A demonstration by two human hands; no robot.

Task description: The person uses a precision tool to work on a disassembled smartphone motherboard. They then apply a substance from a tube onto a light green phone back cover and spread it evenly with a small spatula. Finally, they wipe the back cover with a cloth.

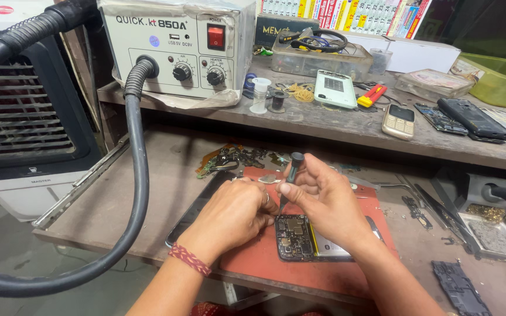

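Note:
An opened phone (297,237) with its circuit board showing lies on a red work mat (265,257). My right hand (326,202) grips a dark-handled screwdriver (291,172), held nearly upright with its tip down at the phone's top edge. My left hand (235,213), with a red braided band at the wrist, rests on the phone's left upper corner and steadies it; a ring shows on one finger. The screwdriver tip is hidden between the fingers.
A hot-air rework station (177,47) stands on the upper shelf, its black hose (139,175) looping down at left. Several phones (398,120), tweezers (434,205), a black back cover (458,287) and a pile of small parts (235,157) lie around.

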